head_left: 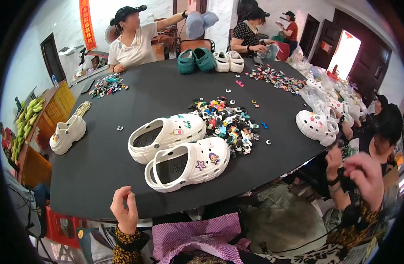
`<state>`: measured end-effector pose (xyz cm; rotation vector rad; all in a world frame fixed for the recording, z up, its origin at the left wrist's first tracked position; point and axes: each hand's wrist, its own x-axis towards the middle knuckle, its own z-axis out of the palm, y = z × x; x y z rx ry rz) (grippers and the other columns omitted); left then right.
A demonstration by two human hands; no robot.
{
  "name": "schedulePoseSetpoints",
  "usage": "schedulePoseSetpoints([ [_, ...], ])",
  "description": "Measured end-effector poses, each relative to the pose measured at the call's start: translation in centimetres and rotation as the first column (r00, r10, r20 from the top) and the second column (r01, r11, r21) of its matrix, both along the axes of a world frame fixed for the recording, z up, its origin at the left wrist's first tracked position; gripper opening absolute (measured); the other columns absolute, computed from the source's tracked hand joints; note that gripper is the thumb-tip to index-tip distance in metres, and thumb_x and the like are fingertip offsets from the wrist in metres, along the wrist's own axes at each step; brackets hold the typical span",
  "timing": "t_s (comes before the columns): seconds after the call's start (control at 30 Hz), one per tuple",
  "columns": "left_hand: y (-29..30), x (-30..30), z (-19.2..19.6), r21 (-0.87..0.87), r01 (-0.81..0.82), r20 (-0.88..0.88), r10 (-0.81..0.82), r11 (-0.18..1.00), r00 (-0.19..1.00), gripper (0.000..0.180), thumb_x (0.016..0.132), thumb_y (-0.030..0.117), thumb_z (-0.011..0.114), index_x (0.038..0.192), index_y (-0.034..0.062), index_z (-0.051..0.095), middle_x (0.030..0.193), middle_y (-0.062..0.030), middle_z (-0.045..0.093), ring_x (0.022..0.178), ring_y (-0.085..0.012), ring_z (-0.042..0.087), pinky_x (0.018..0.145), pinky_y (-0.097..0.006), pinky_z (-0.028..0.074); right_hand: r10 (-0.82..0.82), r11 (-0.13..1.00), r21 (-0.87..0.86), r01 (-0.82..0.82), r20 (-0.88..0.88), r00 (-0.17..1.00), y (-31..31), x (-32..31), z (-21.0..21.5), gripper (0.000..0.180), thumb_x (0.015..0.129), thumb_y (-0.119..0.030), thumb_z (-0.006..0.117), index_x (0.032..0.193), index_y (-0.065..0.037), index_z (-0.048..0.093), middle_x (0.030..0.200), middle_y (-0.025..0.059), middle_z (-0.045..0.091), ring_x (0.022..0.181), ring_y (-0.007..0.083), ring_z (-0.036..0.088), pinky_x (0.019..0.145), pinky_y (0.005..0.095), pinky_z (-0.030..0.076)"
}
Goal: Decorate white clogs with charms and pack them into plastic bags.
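Looks partway along, perhaps nearly complete, judging by the near white clog (194, 174) and far white clog (168, 138), side by side on the dark tabletop (101, 176). Already bears a star charm (200, 165) and figure charm (214, 158) on the near one, small colourful charms (178, 132) on the far one, with some bare holes in both. Leaves a heap of loose charms (232, 125) unused just beyond the toes. Holds nothing visible in the left hand (124, 210), loosely curled by the tabletop's near edge; bends the right hand (366, 180), well off to the right, too blurred to tell whether empty.

the sleeves (124, 254) are patterned black and yellow, the apron (194, 233) checked pink.
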<state>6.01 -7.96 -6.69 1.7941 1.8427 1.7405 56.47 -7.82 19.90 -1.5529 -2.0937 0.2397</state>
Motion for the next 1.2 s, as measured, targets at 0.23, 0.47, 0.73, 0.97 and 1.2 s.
schedulePoseSetpoints([
  [0.23, -0.2, -2.3, -0.7, 0.0, -0.06, -0.018, 0.06, 0.998, 0.998, 0.024, 0.084, -0.007, 0.055, 0.108, -0.0042, 0.058, 0.091, -0.0122, 0.056, 0.077, -0.0203, 0.058, 0.071, -0.031, 0.049, 0.386, 0.849, 0.283, -0.446, 0.245, 0.889, 6.2, -10.9, 4.8, 0.016, 0.084, -0.006, 0.063, 0.097, 0.003, 0.065, 0.087, 0.0138, 0.066, 0.078, 0.0255, 0.064, 0.071, 0.0342, 0.05],
  [0.47, 1.6, -2.2, -1.2, -0.082, -0.03, -0.111, 0.02, 0.996, 0.994, 0.02, 0.082, -0.006, 0.057, 0.102, -0.0039, 0.057, 0.099, -0.0169, 0.056, 0.087, -0.0307, 0.058, 0.077, -0.037, 0.048, 0.527, 0.722, 0.11, -0.683, 0.553, 0.646, 16.4, -20.9, -2.7, 0.028, 0.085, -0.023, 0.066, 0.102, -0.002, 0.061, 0.096, 0.0168, 0.064, 0.095, 0.0337, 0.063, 0.085, 0.0425, 0.051],
  [0.73, 0.4, -2.4, -1.2, -0.117, -0.07, -0.084, 0.061, 0.991, 0.995, 0.018, 0.081, -0.005, 0.058, 0.099, -0.0037, 0.058, 0.099, -0.0183, 0.057, 0.089, -0.0338, 0.058, 0.079, -0.039, 0.048, 0.665, 0.613, -0.187, -0.768, 0.647, 0.373, 20.0, -31.7, -9.7, 0.071, 0.071, -0.024, 0.079, 0.13, -0.002, 0.046, 0.13, 0.0166, 0.048, 0.108, 0.0333, 0.059, 0.088, 0.0443, 0.049],
  [0.97, 0.4, -1.8, -0.9, -0.121, -0.058, -0.099, 0.046, 0.991, 0.994, 0.014, 0.082, -0.002, 0.058, 0.095, -0.0041, 0.059, 0.097, -0.0173, 0.058, 0.087, -0.0327, 0.057, 0.076, -0.04, 0.047, 0.638, 0.64, -0.234, -0.732, 0.692, 0.337, 22.1, -32.8, -12.5, 0.063, 0.065, -0.021, 0.081, 0.119, -0.004, 0.052, 0.112, 0.0135, 0.057, 0.101, 0.0317, 0.063, 0.082, 0.0425, 0.052],
  [1.2, 0.4, -1.9, -0.3, -0.121, -0.07, -0.124, 0.055, 0.99, 0.991, 0.01, 0.086, 0.0, 0.056, 0.094, -0.0053, 0.06, 0.094, -0.0145, 0.058, 0.081, -0.0258, 0.058, 0.072, -0.034, 0.048, 0.634, 0.61, -0.208, -0.765, 0.707, 0.314, 21.3, -33.0, -12.7, 0.017, 0.083, -0.013, 0.059, 0.095, -0.003, 0.065, 0.094, 0.0148, 0.065, 0.094, 0.0307, 0.066, 0.077, 0.0422, 0.054],
])
